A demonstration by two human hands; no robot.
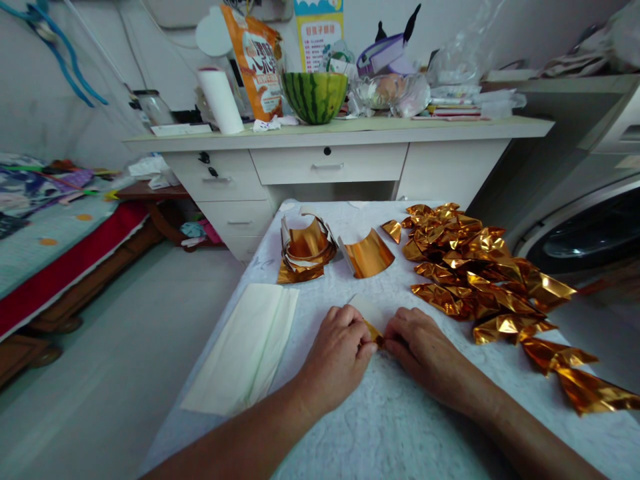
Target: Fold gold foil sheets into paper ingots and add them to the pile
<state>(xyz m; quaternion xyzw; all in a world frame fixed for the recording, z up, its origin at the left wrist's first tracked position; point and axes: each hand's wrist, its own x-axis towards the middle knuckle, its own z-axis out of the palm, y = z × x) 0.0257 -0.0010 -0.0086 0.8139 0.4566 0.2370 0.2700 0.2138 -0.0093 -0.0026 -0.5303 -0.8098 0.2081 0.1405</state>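
Note:
Near the middle of the cloth-covered table, my left hand [345,347] and my right hand [419,350] pinch a small sheet of gold foil paper [374,332] between them. Its pale back [367,308] shows beyond the fingers, and the near edge looks folded or rolled. Fingertips cover most of the gold part. Just beyond the hands lies a curled gold foil sheet [369,255]. A stack of curled foil sheets [307,247] sits to its left. On the right is a heap of folded gold foil pieces [465,260], some trailing toward the near right edge.
A flat cream paper packet [245,350] lies left of my hands. Behind the table stands a white desk [330,163] bearing half a watermelon [315,97], an orange pouch [257,67] and a paper roll [220,100]. A washing machine [590,193] is at the right, a bed [60,233] at the left.

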